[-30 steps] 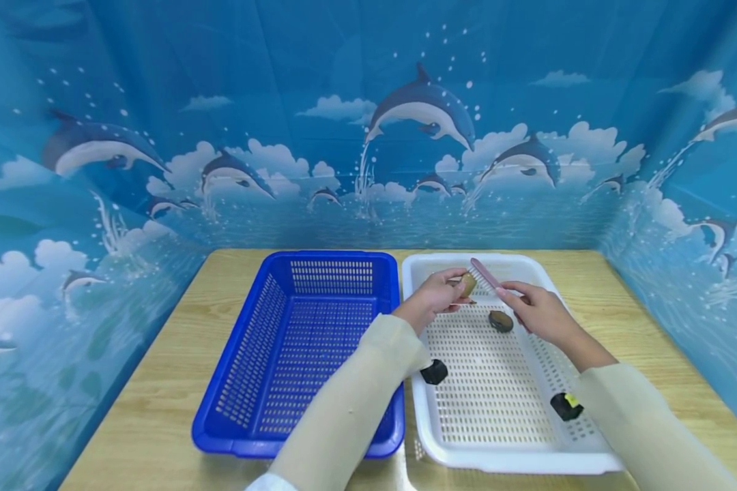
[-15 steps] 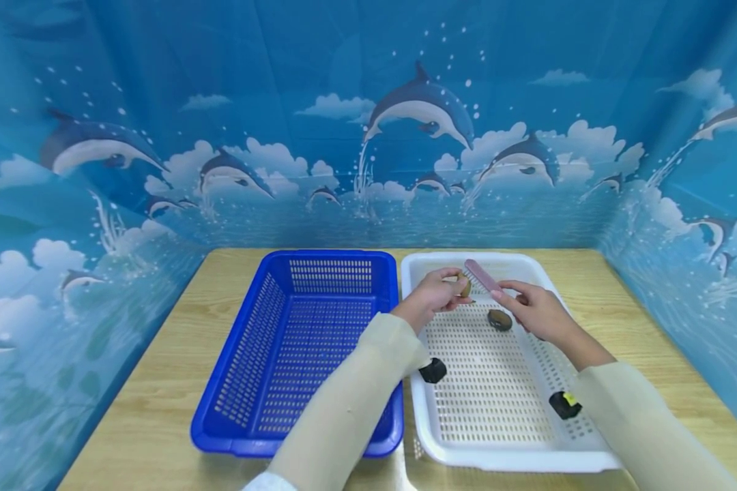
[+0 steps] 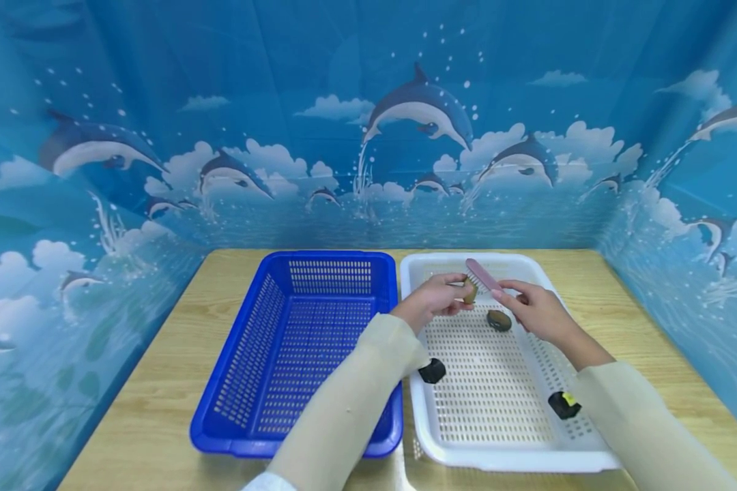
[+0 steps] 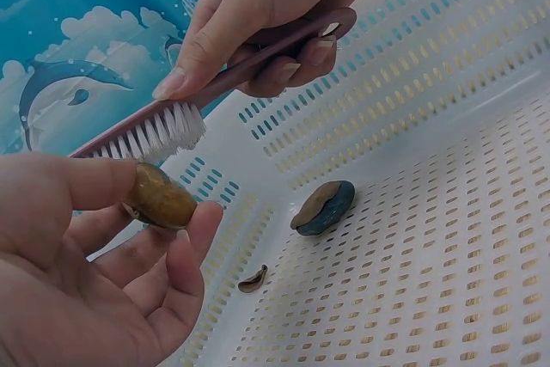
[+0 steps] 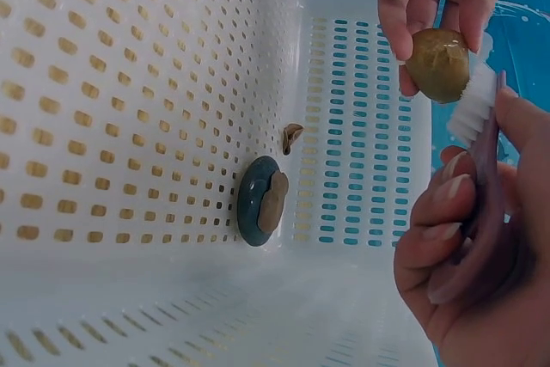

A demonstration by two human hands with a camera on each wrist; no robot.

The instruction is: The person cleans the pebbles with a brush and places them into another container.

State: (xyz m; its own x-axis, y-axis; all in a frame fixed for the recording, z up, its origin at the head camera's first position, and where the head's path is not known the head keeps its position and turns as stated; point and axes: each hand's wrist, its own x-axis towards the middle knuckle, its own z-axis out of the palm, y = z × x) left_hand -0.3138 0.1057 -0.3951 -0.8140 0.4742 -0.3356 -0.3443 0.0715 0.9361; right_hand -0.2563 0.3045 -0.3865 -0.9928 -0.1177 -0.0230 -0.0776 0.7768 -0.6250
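Observation:
Between the thumb and fingertips of my left hand (image 3: 440, 297) is a smooth yellow-brown stone (image 5: 438, 66). My right hand (image 3: 539, 312) grips the handle of a pinkish-mauve scrubbing brush (image 3: 482, 275), its thumb along the back. White bristles (image 5: 472, 107) lie right at the stone's edge; whether they touch it I cannot tell. Both hands are over the far part of a white perforated basket (image 3: 488, 458). Below them on its floor rests a dark stone (image 4: 331, 216) with a brown patch over part of it. Beside that stone lies a small curled brown scrap (image 4: 253, 280).
A blue perforated basket (image 3: 221, 444) stands just left of the white one. Both are on a wood-grain table (image 3: 153, 382). Behind and along the sides hangs a blue dolphin-print sheet (image 3: 319, 82). Black wrist-camera housings (image 3: 432, 371) sit below the sleeves.
The left fingers have shifted on the yellow-brown stone and turned it a little. The brush has tilted and moved slightly left beside it. The dark stone stays in place.

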